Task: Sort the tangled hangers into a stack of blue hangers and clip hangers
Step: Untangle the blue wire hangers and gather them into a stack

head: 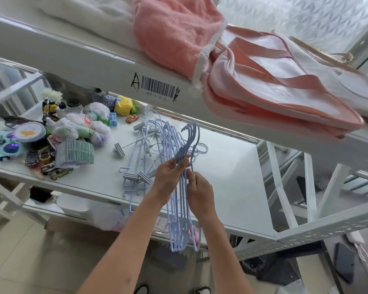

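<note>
A bunch of several pale blue hangers (180,225) hangs upright in front of the white shelf (232,166), hooks up near the shelf above. My left hand (170,174) grips the bunch just below the hooks. My right hand (198,192) pinches one blue hanger at the right side of the bunch. On the shelf behind lies a tangle of clip hangers (140,158) with grey ribbed clips, mixed with more blue hangers (168,134).
Toy cars (51,170), sunglasses (8,145), a round tin (30,132), mesh bags and a green bundle (75,153) crowd the shelf's left part. A pink towel (172,32) and pink bags (274,92) lie on the shelf above, overhanging its edge.
</note>
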